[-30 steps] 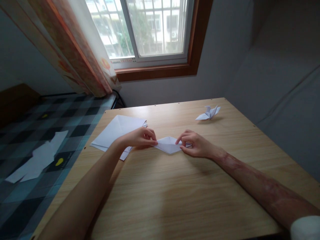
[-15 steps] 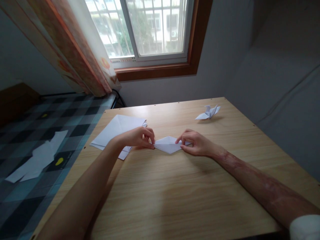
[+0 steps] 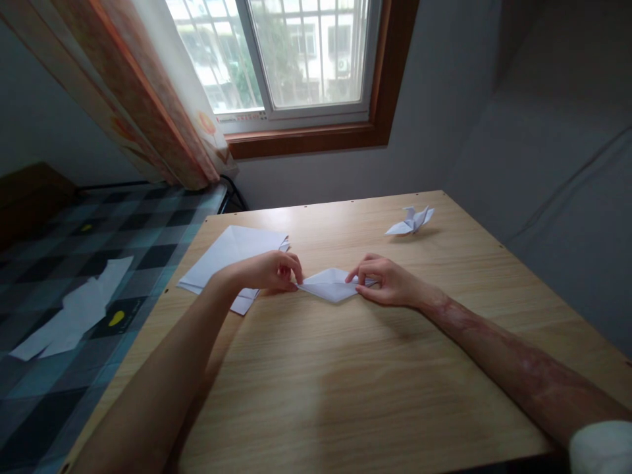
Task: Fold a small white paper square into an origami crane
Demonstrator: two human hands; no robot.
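Lettering, labels, brands, numbers: none legible.
- Pale strip [image 3: 249, 118] along the lower rail of the window frame [image 3: 296, 113]: small reddish marks (possibly print, too small to make out).
- Folded paper [image 3: 332, 284]: plain white on the faces that show.
- Loose sheets [image 3: 230, 253] on the table [image 3: 345, 395]: plain white likewise.

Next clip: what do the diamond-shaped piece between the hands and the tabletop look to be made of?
The diamond-shaped piece looks like thin white matte paper, going by its sharp creases and flat, layered flaps. The tabletop appears to be light wood-grain laminate or veneer, smooth with a faint sheen. It shows streaky, even grain, but solid wood cannot be ruled out.
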